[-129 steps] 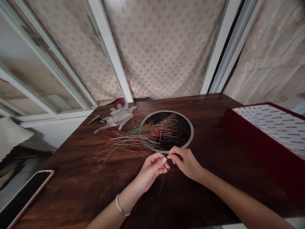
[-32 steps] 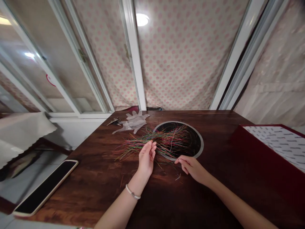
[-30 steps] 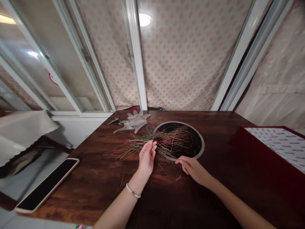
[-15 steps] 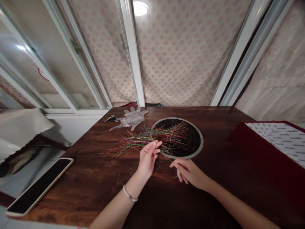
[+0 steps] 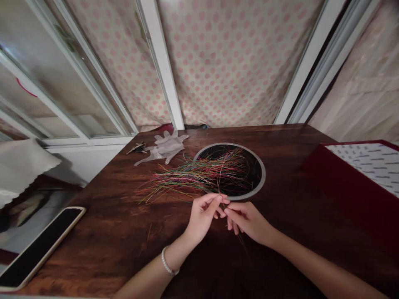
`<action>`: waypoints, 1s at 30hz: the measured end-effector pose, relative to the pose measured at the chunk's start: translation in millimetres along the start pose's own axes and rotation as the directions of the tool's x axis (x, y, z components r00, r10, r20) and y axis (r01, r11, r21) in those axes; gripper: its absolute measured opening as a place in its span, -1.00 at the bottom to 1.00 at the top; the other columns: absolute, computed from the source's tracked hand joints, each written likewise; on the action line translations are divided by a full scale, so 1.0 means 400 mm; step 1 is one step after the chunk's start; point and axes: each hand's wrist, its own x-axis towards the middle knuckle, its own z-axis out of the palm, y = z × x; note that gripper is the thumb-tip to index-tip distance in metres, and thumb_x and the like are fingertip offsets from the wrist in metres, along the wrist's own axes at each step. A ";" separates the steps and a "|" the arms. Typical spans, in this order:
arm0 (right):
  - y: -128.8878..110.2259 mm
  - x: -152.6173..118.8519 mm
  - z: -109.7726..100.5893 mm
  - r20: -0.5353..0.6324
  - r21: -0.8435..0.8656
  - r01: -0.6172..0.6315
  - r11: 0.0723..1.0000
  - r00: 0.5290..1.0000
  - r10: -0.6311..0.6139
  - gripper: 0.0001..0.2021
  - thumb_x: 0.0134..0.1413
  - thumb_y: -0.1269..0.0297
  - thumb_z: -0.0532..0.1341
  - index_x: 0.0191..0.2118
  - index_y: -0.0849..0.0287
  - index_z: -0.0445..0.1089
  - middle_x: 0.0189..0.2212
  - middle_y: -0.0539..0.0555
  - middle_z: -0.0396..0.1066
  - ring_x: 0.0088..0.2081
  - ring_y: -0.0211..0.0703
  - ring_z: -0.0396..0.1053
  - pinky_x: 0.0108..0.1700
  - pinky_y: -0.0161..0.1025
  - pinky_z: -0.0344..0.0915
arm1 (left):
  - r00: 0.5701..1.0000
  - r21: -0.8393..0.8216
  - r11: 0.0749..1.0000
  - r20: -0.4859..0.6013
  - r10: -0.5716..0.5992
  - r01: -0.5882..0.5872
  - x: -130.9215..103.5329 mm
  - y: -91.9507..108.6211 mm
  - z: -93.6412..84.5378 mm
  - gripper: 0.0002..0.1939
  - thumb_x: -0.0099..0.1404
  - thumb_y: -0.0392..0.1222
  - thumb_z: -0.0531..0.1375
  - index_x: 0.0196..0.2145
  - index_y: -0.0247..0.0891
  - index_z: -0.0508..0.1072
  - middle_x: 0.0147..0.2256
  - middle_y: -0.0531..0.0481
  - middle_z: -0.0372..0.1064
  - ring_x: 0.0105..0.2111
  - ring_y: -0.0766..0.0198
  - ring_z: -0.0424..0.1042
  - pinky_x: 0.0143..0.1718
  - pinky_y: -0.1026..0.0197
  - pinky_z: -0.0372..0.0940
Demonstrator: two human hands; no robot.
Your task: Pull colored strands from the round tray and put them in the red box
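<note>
A loose pile of thin coloured wires lies across the wooden table and over a round black plate with a grey rim. My left hand, with a beaded bracelet at the wrist, pinches a few thin wires at the near edge of the plate. Close against it on the right, my right hand pinches the same wires between thumb and forefinger. Their ends hang below the fingers toward me.
A clear plastic glove and keys lie at the table's back left. A phone rests at the left edge. On the right stands a dark red box with a patterned white surface. Curtained window panels rise behind.
My left hand has moved right and toward me, from over the pile to my right hand. Wires now show between and below the fingers. The view has shifted slightly.
</note>
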 end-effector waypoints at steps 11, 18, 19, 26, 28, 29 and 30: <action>-0.001 -0.011 0.005 -0.054 -0.081 0.012 0.997 0.998 -0.017 -0.61 0.19 0.17 0.00 -0.61 0.21 0.23 -0.75 -0.08 0.19 -0.75 -0.41 0.15 -0.67 -0.45 0.06 | 0.999 -0.014 0.999 -0.011 0.032 -0.032 0.001 0.001 0.007 -0.76 0.19 -0.06 0.19 -0.38 -0.31 0.51 -0.50 -0.03 0.41 -0.60 0.39 0.33 -0.60 0.37 0.18; -0.009 -0.013 0.006 -0.055 -0.079 0.023 0.997 0.998 -0.027 -0.66 0.19 0.21 0.01 -0.58 0.20 0.22 -0.76 -0.10 0.18 -0.76 -0.41 0.15 -0.69 -0.48 0.07 | 0.999 -0.004 0.999 0.000 0.040 -0.040 -0.001 -0.002 0.007 -0.77 0.19 -0.06 0.18 -0.38 -0.31 0.48 -0.52 0.00 0.38 -0.60 0.40 0.32 -0.60 0.37 0.20; -0.009 -0.013 0.005 -0.052 -0.090 0.031 0.995 0.998 -0.036 -0.66 0.19 0.22 0.00 -0.58 0.20 0.22 -0.76 -0.10 0.18 -0.76 -0.41 0.16 -0.69 -0.48 0.07 | 0.999 -0.001 0.999 0.003 0.041 -0.041 -0.001 -0.003 0.007 -0.77 0.20 -0.06 0.18 -0.38 -0.31 0.48 -0.52 0.00 0.38 -0.60 0.40 0.33 -0.60 0.37 0.20; 0.001 -0.014 0.001 -0.041 -0.211 0.114 0.971 0.991 -0.125 -0.67 0.20 0.26 -0.01 -0.57 0.20 0.22 -0.72 -0.07 0.24 -0.72 -0.40 0.19 -0.63 -0.45 0.07 | 1.000 -0.011 1.000 -0.006 0.025 -0.025 0.002 -0.007 0.005 -0.76 0.19 -0.06 0.19 -0.41 -0.32 0.46 -0.51 -0.02 0.39 -0.61 0.40 0.34 -0.61 0.38 0.18; 0.000 -0.015 0.001 -0.039 -0.229 0.116 0.966 0.991 -0.128 -0.69 0.18 0.29 0.00 -0.57 0.19 0.24 -0.73 -0.07 0.24 -0.71 -0.39 0.18 -0.63 -0.45 0.06 | 1.000 -0.030 0.999 -0.014 0.016 -0.017 0.002 -0.006 0.006 -0.76 0.18 -0.06 0.20 -0.42 -0.32 0.47 -0.52 -0.02 0.40 -0.62 0.40 0.35 -0.61 0.38 0.18; -0.001 -0.015 0.002 -0.042 -0.234 0.112 0.966 0.991 -0.125 -0.69 0.17 0.30 0.00 -0.57 0.19 0.24 -0.73 -0.07 0.23 -0.71 -0.39 0.17 -0.63 -0.44 0.06 | 1.000 -0.039 0.999 -0.018 0.015 -0.016 0.003 -0.005 0.006 -0.76 0.18 -0.06 0.20 -0.42 -0.32 0.47 -0.52 -0.02 0.40 -0.62 0.40 0.35 -0.62 0.38 0.17; -0.002 -0.015 0.003 -0.046 -0.237 0.106 0.966 0.992 -0.121 -0.70 0.16 0.31 0.01 -0.58 0.19 0.25 -0.74 -0.07 0.23 -0.71 -0.39 0.17 -0.62 -0.44 0.06 | 1.000 -0.044 0.999 -0.021 0.014 -0.015 0.003 -0.004 0.006 -0.76 0.17 -0.06 0.21 -0.42 -0.32 0.47 -0.53 -0.02 0.39 -0.62 0.40 0.35 -0.62 0.39 0.17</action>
